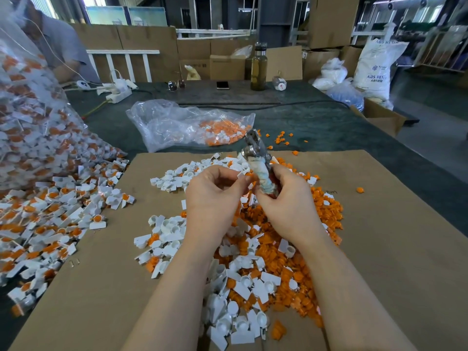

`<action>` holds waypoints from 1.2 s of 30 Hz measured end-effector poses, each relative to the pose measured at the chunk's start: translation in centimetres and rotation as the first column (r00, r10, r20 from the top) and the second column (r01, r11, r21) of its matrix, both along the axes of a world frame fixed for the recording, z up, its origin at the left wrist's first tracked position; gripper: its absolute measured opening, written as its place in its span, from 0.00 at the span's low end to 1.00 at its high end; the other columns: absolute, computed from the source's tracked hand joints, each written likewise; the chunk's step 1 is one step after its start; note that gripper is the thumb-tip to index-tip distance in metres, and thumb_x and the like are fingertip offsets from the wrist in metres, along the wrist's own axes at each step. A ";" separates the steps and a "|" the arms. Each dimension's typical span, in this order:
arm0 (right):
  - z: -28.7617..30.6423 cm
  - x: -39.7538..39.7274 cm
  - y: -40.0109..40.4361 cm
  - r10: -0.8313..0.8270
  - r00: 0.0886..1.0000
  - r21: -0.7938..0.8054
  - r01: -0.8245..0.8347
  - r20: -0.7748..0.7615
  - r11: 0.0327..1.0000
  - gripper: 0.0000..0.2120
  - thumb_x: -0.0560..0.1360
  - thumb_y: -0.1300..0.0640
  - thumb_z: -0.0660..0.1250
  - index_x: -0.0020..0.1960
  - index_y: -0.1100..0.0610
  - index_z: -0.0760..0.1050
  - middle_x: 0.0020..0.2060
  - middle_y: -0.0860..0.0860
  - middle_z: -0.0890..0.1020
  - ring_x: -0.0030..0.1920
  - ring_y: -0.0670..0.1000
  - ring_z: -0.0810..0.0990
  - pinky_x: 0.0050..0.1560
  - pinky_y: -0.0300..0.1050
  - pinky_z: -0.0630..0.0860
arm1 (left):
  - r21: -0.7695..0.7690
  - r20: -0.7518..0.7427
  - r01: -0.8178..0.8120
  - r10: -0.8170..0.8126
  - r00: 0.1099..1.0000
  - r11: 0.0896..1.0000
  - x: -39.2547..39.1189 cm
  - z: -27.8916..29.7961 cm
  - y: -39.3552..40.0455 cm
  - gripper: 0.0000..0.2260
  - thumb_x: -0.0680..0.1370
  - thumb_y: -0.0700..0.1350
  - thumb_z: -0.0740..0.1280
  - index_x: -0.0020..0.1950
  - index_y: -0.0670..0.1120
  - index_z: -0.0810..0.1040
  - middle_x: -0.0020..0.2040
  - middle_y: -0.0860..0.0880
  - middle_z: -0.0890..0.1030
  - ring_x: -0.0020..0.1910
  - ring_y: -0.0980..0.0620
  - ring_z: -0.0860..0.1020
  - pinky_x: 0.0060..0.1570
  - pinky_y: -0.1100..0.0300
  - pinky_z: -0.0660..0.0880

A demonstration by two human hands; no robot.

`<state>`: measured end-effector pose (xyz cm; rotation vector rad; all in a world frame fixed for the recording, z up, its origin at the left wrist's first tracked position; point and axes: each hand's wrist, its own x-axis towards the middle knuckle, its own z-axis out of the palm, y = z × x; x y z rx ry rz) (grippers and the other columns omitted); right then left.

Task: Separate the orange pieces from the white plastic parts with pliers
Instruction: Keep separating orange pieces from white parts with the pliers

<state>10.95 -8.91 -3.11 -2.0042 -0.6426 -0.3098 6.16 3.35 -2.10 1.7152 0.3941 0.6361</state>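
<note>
My right hand (286, 201) grips the pliers (255, 153) by their cloth-wrapped handles, metal jaws pointing up and away. My left hand (212, 196) pinches a small white plastic part (240, 175) right beside the pliers' handles; whether orange is still in it is hidden by my fingers. Both hands hover above a mixed heap: loose orange pieces (291, 252) to the right and white plastic parts (167, 234) to the left and front, all lying on a brown cardboard sheet (379, 249).
A spill of unseparated white-and-orange parts (45, 224) pours from a big clear bag (27, 117) at the left. Another clear bag (187, 125) lies behind the cardboard. A bottle (258, 67), phone (222, 85), power strip (119, 93) and a person (55, 44) stand at the far edge.
</note>
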 end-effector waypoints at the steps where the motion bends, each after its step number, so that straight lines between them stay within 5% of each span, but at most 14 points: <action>1: 0.1 0.0 -0.1 0.022 0.999 0.006 -0.022 -0.023 1.000 0.05 0.75 0.59 0.69 0.50 0.53 0.76 0.37 0.43 0.78 0.38 0.44 0.77 0.35 0.40 0.74 | 0.010 -0.004 0.003 -0.003 1.000 1.000 0.0 0.0 0.1 0.06 0.74 0.46 0.76 0.39 0.51 0.81 0.34 0.56 0.84 0.35 0.59 0.82 0.39 0.61 0.81; 6: 0.8 0.2 -1.3 0.118 0.979 0.023 -0.116 -0.166 0.993 0.07 0.75 0.59 0.69 0.53 0.55 0.77 0.43 0.51 0.81 0.44 0.52 0.81 0.47 0.53 0.79 | -0.112 0.057 0.049 -0.043 0.997 0.993 0.1 -0.2 0.5 0.04 0.76 0.39 0.73 0.42 0.46 0.80 0.34 0.53 0.84 0.34 0.58 0.84 0.34 0.69 0.78; 10: 1.0 0.6 -2.2 0.163 0.956 -0.051 -0.181 -0.243 0.982 0.08 0.74 0.59 0.70 0.53 0.56 0.78 0.43 0.51 0.81 0.43 0.49 0.79 0.41 0.42 0.77 | -0.247 0.154 0.105 -0.068 0.986 0.963 0.1 -0.3 1.1 0.04 0.76 0.36 0.72 0.43 0.43 0.80 0.34 0.51 0.83 0.35 0.54 0.84 0.38 0.67 0.78; 13: 1.0 0.6 -2.3 0.195 0.943 -0.136 -0.238 -0.270 0.962 0.07 0.74 0.58 0.70 0.52 0.56 0.77 0.43 0.51 0.80 0.42 0.49 0.79 0.43 0.48 0.75 | -0.267 0.197 0.134 -0.082 0.977 0.954 0.1 -0.4 1.6 0.03 0.77 0.36 0.71 0.44 0.41 0.80 0.34 0.51 0.83 0.34 0.55 0.83 0.40 0.64 0.80; 17: 1.0 0.4 -2.0 0.236 0.922 -0.168 -0.297 -0.306 0.940 0.10 0.74 0.58 0.70 0.54 0.53 0.77 0.42 0.44 0.79 0.41 0.41 0.77 0.40 0.36 0.72 | -0.286 0.215 0.158 -0.097 0.972 0.945 0.2 -0.5 1.8 0.03 0.77 0.36 0.70 0.44 0.41 0.79 0.33 0.52 0.82 0.34 0.56 0.82 0.41 0.64 0.80; 22: 1.1 0.4 -2.1 0.245 0.909 -0.172 -0.316 -0.337 0.933 0.13 0.74 0.58 0.70 0.59 0.53 0.77 0.45 0.45 0.80 0.45 0.44 0.78 0.47 0.42 0.75 | -0.283 0.226 0.183 -0.120 0.967 0.941 0.0 -0.4 1.9 0.02 0.77 0.36 0.70 0.45 0.41 0.80 0.33 0.53 0.83 0.34 0.56 0.82 0.41 0.64 0.80; 27: 1.0 0.3 -1.8 0.252 0.917 -0.225 -0.328 -0.310 0.917 0.08 0.74 0.59 0.69 0.53 0.54 0.76 0.42 0.49 0.79 0.41 0.48 0.77 0.43 0.49 0.74 | -0.276 0.235 0.208 -0.144 0.961 0.938 -0.1 -0.4 2.0 0.04 0.77 0.36 0.70 0.43 0.42 0.79 0.33 0.53 0.83 0.34 0.56 0.82 0.40 0.65 0.79; 36: 0.6 0.5 -1.3 0.222 0.943 -0.296 -0.292 -0.250 0.909 0.06 0.74 0.64 0.64 0.49 0.59 0.78 0.36 0.53 0.77 0.27 0.41 0.69 0.31 0.41 0.65 | -0.269 0.259 0.210 -0.140 0.956 0.940 -0.2 -0.2 1.9 0.06 0.77 0.34 0.68 0.42 0.43 0.79 0.33 0.53 0.82 0.32 0.57 0.80 0.38 0.65 0.78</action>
